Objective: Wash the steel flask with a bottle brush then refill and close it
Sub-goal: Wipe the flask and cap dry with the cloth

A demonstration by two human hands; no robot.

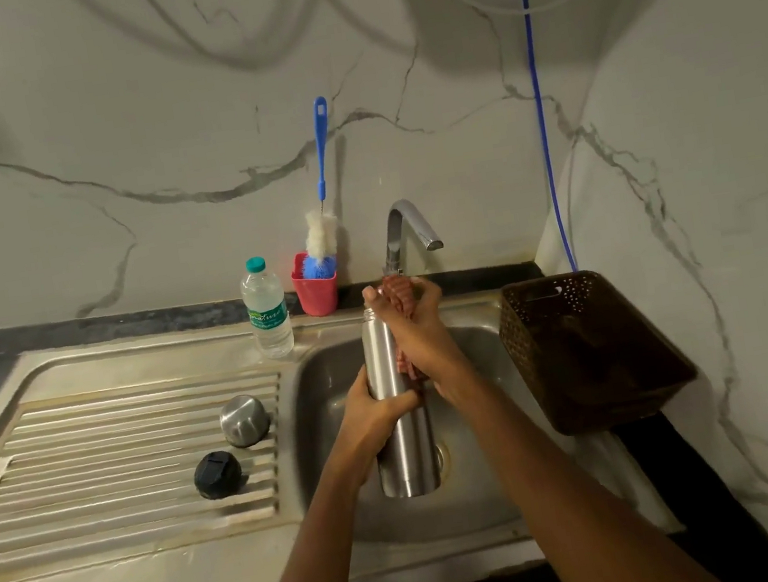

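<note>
The steel flask (393, 419) stands upright and uncapped over the sink basin (481, 490). My left hand (375, 411) grips its middle from the left. My right hand (419, 325) presses a reddish cloth-like scrubber (397, 291) against the flask's right side near its mouth, under the tap (405, 228). The bottle brush (324, 190), blue-handled with white and blue bristles, stands in a red cup (316, 291) at the back. A steel cup-lid (243, 420) and a black stopper cap (218, 475) lie on the drainboard (98, 458).
A plastic water bottle (266, 308) with a teal cap stands behind the drainboard. A brown perforated basket (590, 349) sits tilted on the counter right of the sink. A blue cord (542, 117) hangs down the marble wall.
</note>
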